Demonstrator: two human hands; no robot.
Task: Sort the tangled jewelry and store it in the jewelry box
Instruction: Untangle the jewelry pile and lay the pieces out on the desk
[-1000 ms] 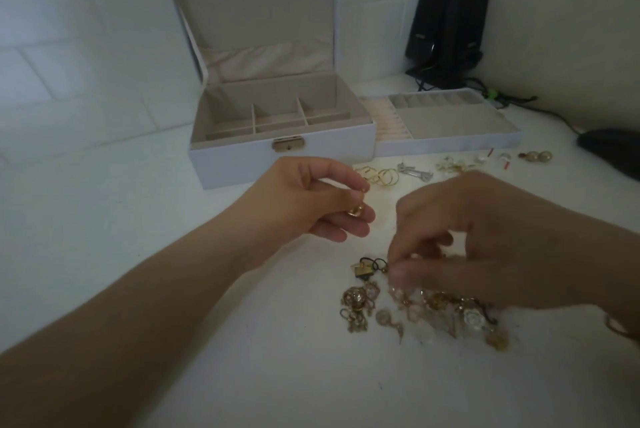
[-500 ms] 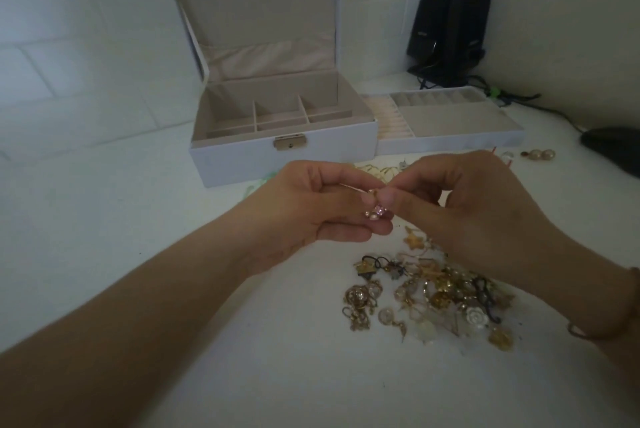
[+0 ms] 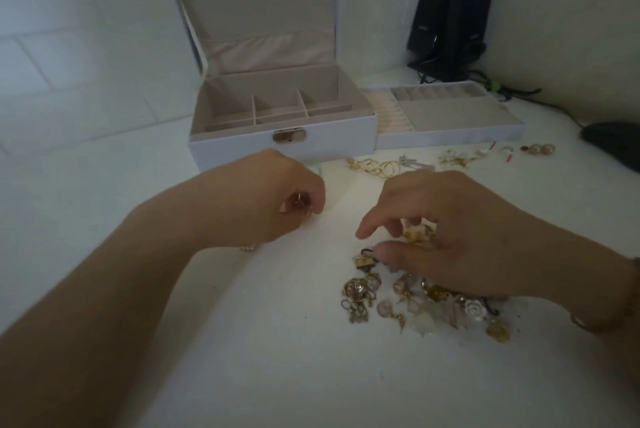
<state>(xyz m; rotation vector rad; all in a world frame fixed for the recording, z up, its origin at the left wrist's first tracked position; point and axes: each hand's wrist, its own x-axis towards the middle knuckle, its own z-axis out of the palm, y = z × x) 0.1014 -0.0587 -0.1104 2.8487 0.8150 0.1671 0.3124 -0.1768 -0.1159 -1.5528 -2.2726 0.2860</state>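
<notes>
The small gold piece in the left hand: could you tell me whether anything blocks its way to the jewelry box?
Nothing visible does. The left hand pinches the small gold piece just in front of the jewelry box, whose lid stands open; only bare table lies between.

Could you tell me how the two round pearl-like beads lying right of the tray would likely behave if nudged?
The two round pearl-like beads look smooth and spherical, so they would probably roll on the flat white tabletop. They appear small, likely light and slippery to pinch. They lie against each other, so they may be joined, limiting rolling.
</notes>
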